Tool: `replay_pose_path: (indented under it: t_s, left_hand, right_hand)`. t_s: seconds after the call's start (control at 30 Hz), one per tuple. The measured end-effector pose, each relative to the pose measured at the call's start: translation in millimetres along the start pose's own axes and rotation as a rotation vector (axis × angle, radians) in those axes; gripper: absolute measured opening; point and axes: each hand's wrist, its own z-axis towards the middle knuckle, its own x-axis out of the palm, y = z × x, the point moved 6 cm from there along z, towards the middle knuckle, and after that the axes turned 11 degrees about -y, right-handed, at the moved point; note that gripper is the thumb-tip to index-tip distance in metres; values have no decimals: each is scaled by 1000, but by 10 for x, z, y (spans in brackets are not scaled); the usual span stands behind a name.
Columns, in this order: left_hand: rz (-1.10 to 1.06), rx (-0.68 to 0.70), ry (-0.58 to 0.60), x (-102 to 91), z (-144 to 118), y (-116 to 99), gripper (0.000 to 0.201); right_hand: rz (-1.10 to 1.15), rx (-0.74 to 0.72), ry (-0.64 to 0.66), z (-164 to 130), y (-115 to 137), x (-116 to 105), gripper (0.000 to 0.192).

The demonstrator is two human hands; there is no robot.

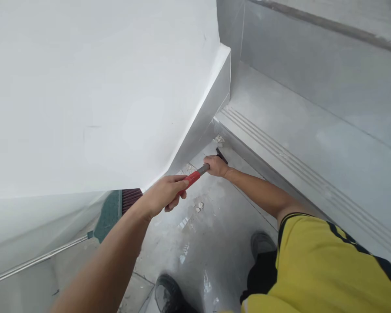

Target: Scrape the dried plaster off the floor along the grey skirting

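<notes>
Both hands clamp a red-and-grey-handled scraper tool point(197, 174), left hand point(164, 193) closed at the rear, right hand point(217, 166) closed near its dark blade to press it onto the dusty grey stair tread point(215, 226) beside the riser; a green broom point(109, 215) leans nearby.

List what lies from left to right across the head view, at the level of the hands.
Thin metal broom handle → green broom head with reddish bristles → left hand gripping the red-handled scraper tool → right hand pressing near its dark blade → grooved grey stair step.
</notes>
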Motion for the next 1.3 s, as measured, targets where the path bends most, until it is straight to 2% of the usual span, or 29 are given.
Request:
replay_pose_path:
  t_s: [0.07,0.13,0.27,0.33,0.43,0.5,0.6,0.7,0.87,1.07,1.13,1.23,1.3]
  left_hand:
    - [8,3,-10,4,-50,-52,37]
    - [-28,11,3,54,-17,-143,37]
    - [-149,-6,-21,207,130,-281,38]
    - [-159,-27,-44,250,107,-283,38]
    - [-104,-54,-57,220,-11,-227,37]
    - [-131,-41,-56,171,-29,-226,37]
    - [-224,15,-45,149,87,-329,37]
    - [-235,13,-58,198,172,-424,36]
    - [-129,-56,-49,245,4,-385,40]
    - [-343,1,-31,343,140,-418,34]
    - [-335,-24,-19,412,119,-387,34]
    - [-326,-57,29,471,-8,-343,35]
    - [-353,-56,34,456,-46,-351,35]
  right_hand:
    - [5,17,-34,25,-14,-77,4]
    - [-7,47,-75,37,-133,-167,5]
    - [26,16,-32,96,-372,-191,4]
    - [60,-29,9,138,-350,-143,4]
    - [129,-122,91,177,-172,-59,5]
    - [121,-110,64,215,-149,-79,5]
    - [67,-43,-22,287,-313,-161,4]
    - [60,-21,-31,320,-451,-163,5]
    - [175,-137,32,254,-285,-93,7]
    - [135,-35,-144,297,-500,-226,10]
    - [158,-82,-123,277,-479,-221,12]
    - [227,-189,-6,201,-354,-172,12]
    - [226,-176,-33,173,-355,-197,11]
